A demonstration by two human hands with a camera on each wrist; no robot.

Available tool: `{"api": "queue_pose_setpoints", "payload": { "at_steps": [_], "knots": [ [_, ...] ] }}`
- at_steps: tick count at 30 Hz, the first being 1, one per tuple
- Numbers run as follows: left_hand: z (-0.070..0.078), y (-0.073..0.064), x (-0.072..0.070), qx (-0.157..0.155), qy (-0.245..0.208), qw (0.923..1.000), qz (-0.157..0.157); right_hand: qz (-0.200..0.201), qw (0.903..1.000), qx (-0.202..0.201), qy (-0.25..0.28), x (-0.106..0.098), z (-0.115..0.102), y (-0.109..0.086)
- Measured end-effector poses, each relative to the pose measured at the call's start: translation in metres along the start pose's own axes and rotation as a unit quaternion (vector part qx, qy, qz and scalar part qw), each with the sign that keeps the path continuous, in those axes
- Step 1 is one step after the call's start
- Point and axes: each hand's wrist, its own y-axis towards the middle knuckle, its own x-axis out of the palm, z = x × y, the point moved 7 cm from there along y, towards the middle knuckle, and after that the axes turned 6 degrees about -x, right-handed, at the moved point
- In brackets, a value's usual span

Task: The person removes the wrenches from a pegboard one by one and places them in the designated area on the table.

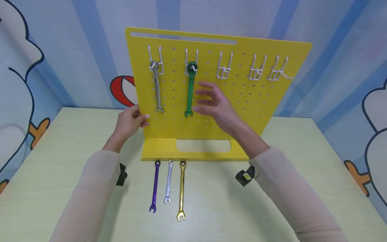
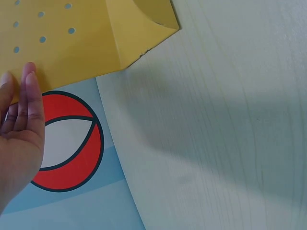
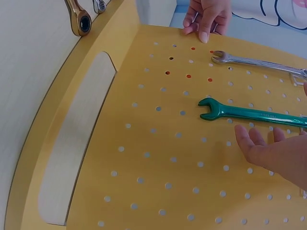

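A green combination wrench hangs by its ring end from a hook on the yellow pegboard. Just to its right is my right hand, fingers loosely bent and holding nothing; the right wrist view shows a gap between the fingers and the wrench. My left hand pinches the pegboard's left edge, thumb in front. Left of the green one hangs a chrome wrench. On the table before the board lie a purple wrench, a small silver wrench and a gold wrench.
Several white wire hooks line the board's upper part; the middle hook and those to its right carry no wrench. The board's base rests on the pale wooden table. Behind stands a blue striped backdrop with cartoon prints.
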Motion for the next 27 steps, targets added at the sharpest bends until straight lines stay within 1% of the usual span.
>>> {"api": "queue_pose_setpoints", "payload": {
  "at_steps": [4,14,22,27],
  "knots": [
    [-0.0002,0.0002,-0.0003,-0.003,0.002,1.0000,0.003,0.001,1.0000,0.001,0.002,0.0012,-0.0010,0.0025],
    [-0.0002,0.0011,0.0000,-0.001,-0.005,1.0000,-0.004,-0.002,1.0000,0.003,0.002,0.0029,-0.0005,0.0066],
    [-0.0005,0.0009,-0.0001,-0.002,-0.002,1.0000,-0.003,-0.013,0.9999,0.010,0.003,0.0050,0.0008,0.0081],
    [0.0004,0.0001,0.0003,0.000,-0.002,1.0000,-0.004,-0.016,0.9997,0.014,0.013,0.0068,0.0007,0.0085]
  ]
}}
